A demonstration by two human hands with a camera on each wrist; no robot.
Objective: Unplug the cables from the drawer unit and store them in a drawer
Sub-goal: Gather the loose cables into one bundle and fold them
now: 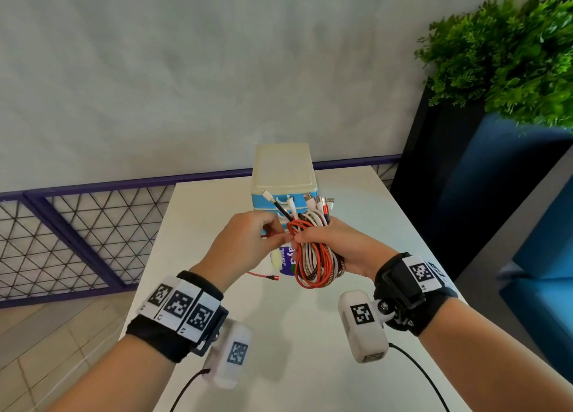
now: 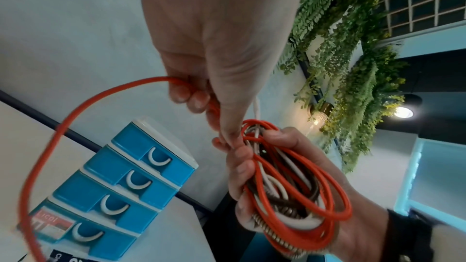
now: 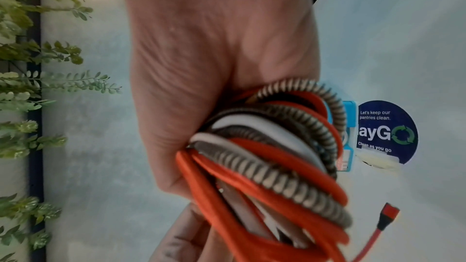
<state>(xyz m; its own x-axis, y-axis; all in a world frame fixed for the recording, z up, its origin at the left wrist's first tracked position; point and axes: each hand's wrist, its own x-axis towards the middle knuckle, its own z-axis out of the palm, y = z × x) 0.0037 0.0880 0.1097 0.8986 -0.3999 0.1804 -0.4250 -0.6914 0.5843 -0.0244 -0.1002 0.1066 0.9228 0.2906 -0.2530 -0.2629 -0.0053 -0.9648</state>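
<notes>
Right hand is gripping the coiled bundle of red, white & braided cables just in front of the blue plastic drawer unit, left hand fingers pinching the loose red cable trailing down-left, all drawers closed.

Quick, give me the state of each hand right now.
Left hand: pinching the loose red cable that trails from the bundle.
Right hand: gripping the coiled bundle of cables.
</notes>
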